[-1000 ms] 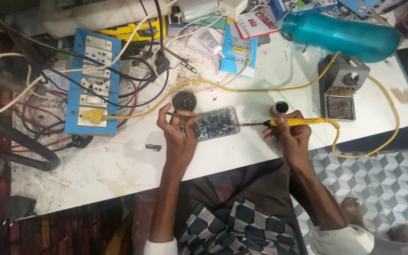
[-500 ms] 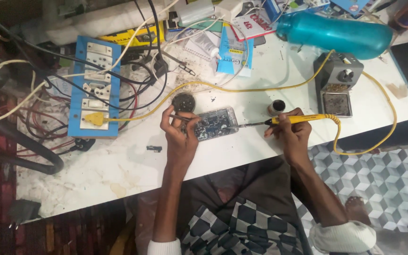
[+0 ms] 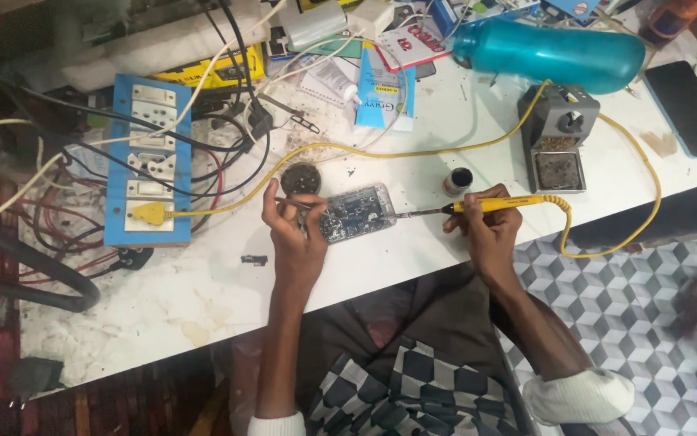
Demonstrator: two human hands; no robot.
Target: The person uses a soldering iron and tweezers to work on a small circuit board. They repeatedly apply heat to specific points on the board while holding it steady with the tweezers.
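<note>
A small opened device with a bare circuit board (image 3: 356, 212) lies on the white table (image 3: 203, 299). My left hand (image 3: 293, 234) rests at its left edge and pinches a thin metal tool, likely tweezers (image 3: 300, 203), whose tip reaches the board. My right hand (image 3: 487, 230) grips a yellow soldering iron (image 3: 498, 204); its dark tip touches the board's right end. The iron's yellow cord loops right and back across the table.
A blue switchboard (image 3: 148, 169) with a yellow plug sits at the left among tangled wires. A grey iron stand (image 3: 558, 137), a teal bottle (image 3: 554, 52), a black phone (image 3: 687, 105), a small dark pot (image 3: 459, 180) and a round tin (image 3: 300, 178) lie nearby.
The view has shifted slightly. Both hands stay at the board with their tools, and the iron's tip remains at the board's right end.
</note>
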